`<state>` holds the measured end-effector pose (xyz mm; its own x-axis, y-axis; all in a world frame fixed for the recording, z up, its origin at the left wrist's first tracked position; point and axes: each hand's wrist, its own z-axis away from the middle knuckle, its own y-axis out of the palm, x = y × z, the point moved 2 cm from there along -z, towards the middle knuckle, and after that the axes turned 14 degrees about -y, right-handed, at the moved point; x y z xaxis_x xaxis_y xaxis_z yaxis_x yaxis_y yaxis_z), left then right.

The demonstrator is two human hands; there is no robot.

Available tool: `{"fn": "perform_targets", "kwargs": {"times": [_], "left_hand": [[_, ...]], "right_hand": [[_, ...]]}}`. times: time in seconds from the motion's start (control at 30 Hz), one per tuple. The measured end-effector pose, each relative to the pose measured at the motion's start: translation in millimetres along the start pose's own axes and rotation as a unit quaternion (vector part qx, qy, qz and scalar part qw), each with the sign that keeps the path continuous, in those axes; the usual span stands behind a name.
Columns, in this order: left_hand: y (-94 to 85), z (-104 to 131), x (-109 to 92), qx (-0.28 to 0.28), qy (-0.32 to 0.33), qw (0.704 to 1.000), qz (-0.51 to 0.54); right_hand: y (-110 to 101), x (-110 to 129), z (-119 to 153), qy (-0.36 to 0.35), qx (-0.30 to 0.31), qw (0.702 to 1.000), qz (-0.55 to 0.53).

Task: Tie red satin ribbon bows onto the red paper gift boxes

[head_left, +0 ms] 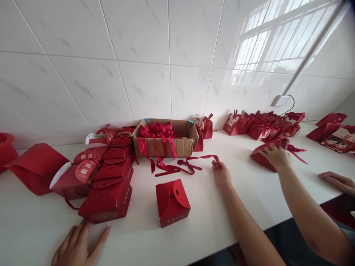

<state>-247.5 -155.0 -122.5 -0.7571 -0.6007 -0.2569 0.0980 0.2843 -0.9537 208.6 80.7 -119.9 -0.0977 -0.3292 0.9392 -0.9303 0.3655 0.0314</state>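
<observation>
My left hand [79, 245] lies spread on the white table at the lower left, its fingertips by the near edge of a row of red gift boxes [107, 199]. The fingers of my right hand [221, 173] are closed on the end of a red ribbon [203, 157], right of centre. That ribbon runs left toward a loose tangle in front of a cardboard box [163, 147] filled with red ribbons [158, 131]. A single red box [173, 203] with folded top flaps sits between my hands, touched by neither.
At the right, another person's hand [276, 155] touches a red bag [262, 155]; a further hand [338, 181] rests near the edge. Finished red boxes [266, 123] line the tiled wall, below a power socket [282, 100]. Larger red box [41, 168] stands far left.
</observation>
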Motion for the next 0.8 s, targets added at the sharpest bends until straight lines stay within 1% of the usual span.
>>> {"fn": "perform_targets", "kwargs": {"times": [0.1, 0.17, 0.23, 0.3, 0.33, 0.37, 0.4, 0.47, 0.53, 0.6, 0.7, 0.8], "left_hand": [[-11.0, 7, -10, 0.010, 0.015, 0.999, -0.035], [-15.5, 10, -16, 0.004, 0.020, 0.999, -0.043], [-17.0, 12, -20, -0.003, 0.023, 0.999, -0.045], [-16.4, 13, -21, -0.006, 0.023, 0.999, -0.045], [-15.8, 13, -21, -0.006, 0.021, 0.999, -0.044], [-15.1, 13, -20, -0.005, 0.021, 0.999, -0.044], [-14.5, 13, -20, -0.003, 0.021, 0.999, -0.043], [-13.9, 13, -18, 0.000, 0.019, 0.999, -0.043], [-13.9, 13, -17, 0.002, 0.015, 0.999, -0.046], [-14.2, 14, -18, 0.002, 0.013, 0.999, -0.048], [-14.9, 14, -19, 0.004, 0.015, 0.999, -0.051], [-15.4, 14, -20, 0.004, 0.016, 0.999, -0.047]], "right_hand": [[-21, -1, 2, 0.032, -0.010, 0.999, -0.010], [-35, 7, 20, 0.042, 0.003, 0.999, 0.002], [-47, 20, 50, 0.037, 0.034, 0.999, 0.017], [-57, 35, 88, 0.016, 0.080, 0.996, 0.041], [-61, 41, 106, -0.006, 0.110, 0.992, 0.061], [-64, 46, 123, -0.055, 0.163, 0.975, 0.140], [-67, 50, 137, -0.087, 0.208, 0.952, 0.209], [-69, 53, 154, -0.126, 0.257, 0.908, 0.305], [-69, 54, 159, -0.145, 0.266, 0.883, 0.360], [-67, 55, 157, -0.159, 0.257, 0.869, 0.391], [-64, 55, 154, -0.176, 0.246, 0.861, 0.410], [-64, 54, 155, -0.181, 0.242, 0.862, 0.408]]}}
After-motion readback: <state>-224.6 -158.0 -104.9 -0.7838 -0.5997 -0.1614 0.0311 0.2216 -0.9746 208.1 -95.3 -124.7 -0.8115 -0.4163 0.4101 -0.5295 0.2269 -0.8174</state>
